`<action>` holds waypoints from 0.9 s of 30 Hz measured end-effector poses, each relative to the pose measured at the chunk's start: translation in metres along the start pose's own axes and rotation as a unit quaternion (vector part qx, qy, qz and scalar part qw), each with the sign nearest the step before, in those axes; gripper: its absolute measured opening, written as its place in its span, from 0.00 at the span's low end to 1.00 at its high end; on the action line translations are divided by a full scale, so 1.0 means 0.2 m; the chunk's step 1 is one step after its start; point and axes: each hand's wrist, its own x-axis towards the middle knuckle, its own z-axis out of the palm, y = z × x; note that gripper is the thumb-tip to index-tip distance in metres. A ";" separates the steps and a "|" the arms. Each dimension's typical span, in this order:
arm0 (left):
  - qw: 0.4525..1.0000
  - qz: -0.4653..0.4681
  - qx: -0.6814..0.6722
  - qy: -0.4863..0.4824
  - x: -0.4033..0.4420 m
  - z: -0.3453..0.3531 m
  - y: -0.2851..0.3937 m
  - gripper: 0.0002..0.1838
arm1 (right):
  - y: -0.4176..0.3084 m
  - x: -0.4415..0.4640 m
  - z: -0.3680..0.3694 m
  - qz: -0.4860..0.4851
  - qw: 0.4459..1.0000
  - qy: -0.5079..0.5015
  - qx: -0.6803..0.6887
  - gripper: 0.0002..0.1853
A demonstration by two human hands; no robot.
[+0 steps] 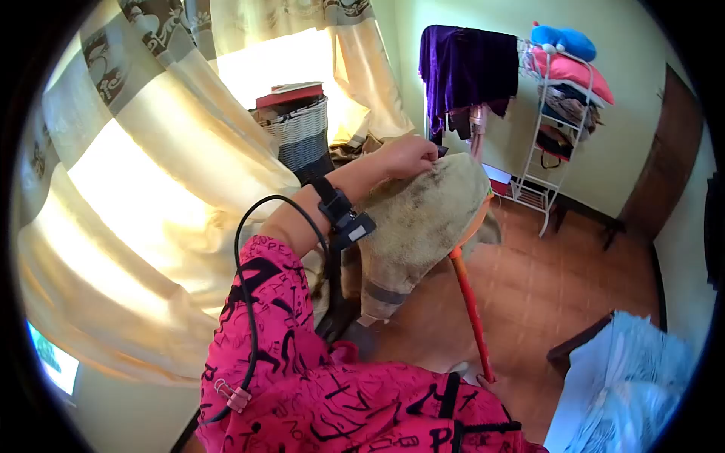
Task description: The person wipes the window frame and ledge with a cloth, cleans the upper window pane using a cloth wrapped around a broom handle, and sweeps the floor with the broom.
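My left hand (411, 157) is raised in front of me, its fingers closed on the upper edge of a worn, greyish-beige cloth (423, 219). The cloth hangs down with dark smudges and a dark band near its lower end. Behind the cloth's right edge shows the orange head (474, 223) of a long-handled floor tool, most of it covered, so its exact kind is hidden. Its red handle (473, 317) slopes down toward me. At the lower end of the handle, my right hand (495, 389) is closed on it, partly hidden by the pink printed garment.
Long curtains (143, 204) fill the left, beside a wicker basket (298, 136) with red items on top. A white rack (540, 151) holds folded textiles, with purple cloth (468, 72) beside it. Blue-white fabric (619, 385) lies at lower right. The floor (559, 264) is reddish-brown.
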 end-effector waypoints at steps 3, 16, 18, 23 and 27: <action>0.985 -0.047 -0.034 0.159 0.36 0.16 -0.12 0.10 | 0.16 0.58 -0.11 -0.116 0.993 0.010 -0.001 0.27; 0.899 -0.183 -0.082 0.389 1.07 0.23 -0.91 0.19 | -0.55 2.28 -0.72 -0.111 0.978 0.040 0.174 0.15; 0.881 -0.303 -0.016 0.363 1.02 0.30 -1.22 0.21 | -0.65 2.60 -0.77 -0.136 0.977 0.048 0.160 0.14; 0.839 -0.497 -0.014 0.223 1.21 0.83 -1.67 0.33 | -0.99 3.06 -0.87 -0.167 0.964 0.086 0.188 0.13; 0.816 -0.555 -0.047 0.155 1.44 1.25 -1.92 0.48 | -1.18 3.50 -0.87 -0.192 0.956 0.102 0.197 0.12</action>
